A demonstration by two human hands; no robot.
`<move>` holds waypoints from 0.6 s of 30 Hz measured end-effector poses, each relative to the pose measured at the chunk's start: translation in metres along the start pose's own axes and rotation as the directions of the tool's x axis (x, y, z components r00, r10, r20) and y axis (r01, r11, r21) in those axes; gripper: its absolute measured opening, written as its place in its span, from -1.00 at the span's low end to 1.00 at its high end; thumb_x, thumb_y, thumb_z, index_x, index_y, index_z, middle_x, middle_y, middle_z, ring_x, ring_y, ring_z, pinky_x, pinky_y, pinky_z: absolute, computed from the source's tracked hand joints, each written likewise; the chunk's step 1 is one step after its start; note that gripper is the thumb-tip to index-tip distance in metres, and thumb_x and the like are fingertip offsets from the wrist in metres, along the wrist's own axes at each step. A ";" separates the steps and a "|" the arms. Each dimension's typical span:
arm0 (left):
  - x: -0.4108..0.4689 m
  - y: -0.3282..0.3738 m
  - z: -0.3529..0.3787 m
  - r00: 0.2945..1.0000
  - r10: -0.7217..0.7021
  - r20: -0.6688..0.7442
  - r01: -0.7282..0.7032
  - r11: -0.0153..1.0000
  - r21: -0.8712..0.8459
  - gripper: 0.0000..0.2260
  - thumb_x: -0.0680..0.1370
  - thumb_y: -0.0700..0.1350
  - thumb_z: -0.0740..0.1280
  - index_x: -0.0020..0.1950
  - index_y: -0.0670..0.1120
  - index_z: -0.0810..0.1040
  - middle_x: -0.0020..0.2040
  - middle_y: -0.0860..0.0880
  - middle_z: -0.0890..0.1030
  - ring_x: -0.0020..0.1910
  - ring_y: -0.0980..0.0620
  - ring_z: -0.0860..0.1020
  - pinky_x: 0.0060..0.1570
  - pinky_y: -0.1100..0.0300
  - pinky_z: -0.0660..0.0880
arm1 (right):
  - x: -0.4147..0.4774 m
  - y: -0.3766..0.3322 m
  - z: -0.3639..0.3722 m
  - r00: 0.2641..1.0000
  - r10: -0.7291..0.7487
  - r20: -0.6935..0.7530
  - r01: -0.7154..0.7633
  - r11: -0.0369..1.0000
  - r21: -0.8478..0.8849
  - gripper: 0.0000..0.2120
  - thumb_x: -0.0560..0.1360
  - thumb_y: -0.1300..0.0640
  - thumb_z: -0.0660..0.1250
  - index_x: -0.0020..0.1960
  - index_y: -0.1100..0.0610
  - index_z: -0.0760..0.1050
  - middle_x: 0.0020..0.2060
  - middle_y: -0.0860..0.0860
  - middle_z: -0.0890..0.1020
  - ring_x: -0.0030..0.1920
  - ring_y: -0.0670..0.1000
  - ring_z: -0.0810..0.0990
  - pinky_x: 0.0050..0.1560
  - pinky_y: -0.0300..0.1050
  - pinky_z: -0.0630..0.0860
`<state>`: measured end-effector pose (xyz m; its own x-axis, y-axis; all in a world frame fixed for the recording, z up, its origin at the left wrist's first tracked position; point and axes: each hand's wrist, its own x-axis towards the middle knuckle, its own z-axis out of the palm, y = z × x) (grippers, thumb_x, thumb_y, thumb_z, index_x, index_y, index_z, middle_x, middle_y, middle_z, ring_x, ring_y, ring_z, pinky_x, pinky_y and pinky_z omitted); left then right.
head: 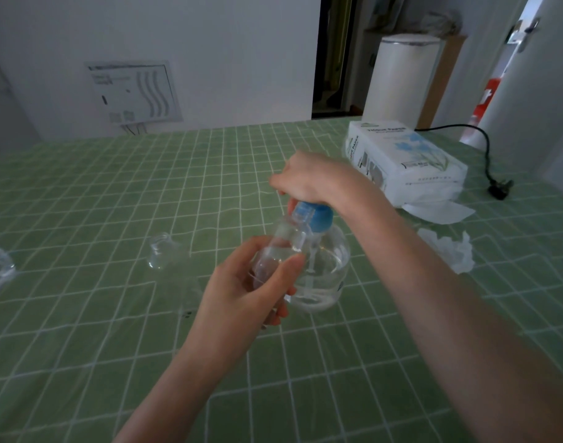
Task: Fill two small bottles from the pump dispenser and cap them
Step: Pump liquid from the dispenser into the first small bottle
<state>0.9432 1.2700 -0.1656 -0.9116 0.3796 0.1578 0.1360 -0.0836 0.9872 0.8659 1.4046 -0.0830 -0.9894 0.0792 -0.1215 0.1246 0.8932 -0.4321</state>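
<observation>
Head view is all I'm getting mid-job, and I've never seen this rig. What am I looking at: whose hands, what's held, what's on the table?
There is no machine here: a person works with two bare hands, and the one camera sits on their head, looking forward and down. The left hand grips a small clear bottle, tilted, its mouth near the spout. The right hand is curled over the blue pump head of the pump dispenser, which stands on the green checked cloth. A second small bottle stands further left, apart. To the right lie a tissue pack, a crumpled tissue and a black plug.
</observation>
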 end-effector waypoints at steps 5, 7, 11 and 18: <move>0.001 0.000 0.001 1.000 0.002 -0.004 -0.002 1.000 -0.003 -0.70 0.24 0.19 0.38 -0.09 0.12 0.61 -0.39 -0.02 0.61 -0.50 0.12 0.50 -0.52 0.35 0.40 | 0.000 -0.001 -0.001 1.000 -0.005 -0.013 0.005 1.000 -0.006 -0.75 0.59 0.09 0.14 -0.09 0.21 0.51 -0.02 0.14 0.66 -0.20 0.05 0.53 -0.30 -0.17 0.35; 0.002 0.001 0.001 1.000 0.011 -0.005 -0.011 1.000 -0.013 -0.71 0.24 0.19 0.38 -0.09 0.14 0.61 -0.40 -0.02 0.61 -0.51 0.12 0.51 -0.53 0.37 0.39 | 0.001 -0.002 -0.006 0.999 -0.019 -0.031 0.018 1.000 -0.015 -0.74 0.59 0.07 0.14 -0.11 0.21 0.50 -0.08 0.12 0.64 -0.26 0.02 0.52 -0.30 -0.16 0.37; 0.002 0.002 0.001 1.000 0.020 -0.005 -0.020 1.000 -0.019 -0.71 0.25 0.18 0.39 -0.08 0.15 0.61 -0.40 -0.02 0.62 -0.51 0.13 0.51 -0.53 0.36 0.40 | 0.002 -0.004 -0.009 0.998 -0.043 -0.037 0.043 0.999 -0.011 -0.72 0.59 0.06 0.15 -0.22 0.17 0.46 -0.18 0.10 0.65 -0.42 -0.04 0.44 -0.39 -0.20 0.34; 0.002 0.002 0.002 1.000 0.014 -0.004 -0.014 1.000 -0.004 -0.81 0.33 0.15 0.42 -0.10 0.16 0.61 -0.40 0.00 0.61 -0.51 0.12 0.51 -0.53 0.35 0.40 | 0.000 -0.001 -0.006 0.999 -0.039 -0.020 0.040 0.998 0.042 -0.68 0.59 0.05 0.14 0.14 0.24 0.52 -0.03 0.16 0.65 -0.27 0.00 0.51 -0.30 -0.17 0.34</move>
<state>0.9423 1.2722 -0.1628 -0.9110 0.3751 0.1713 0.1469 -0.0929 0.9848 0.8650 1.4062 -0.0775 -0.9949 0.0528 -0.0863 0.0876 0.8763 -0.4738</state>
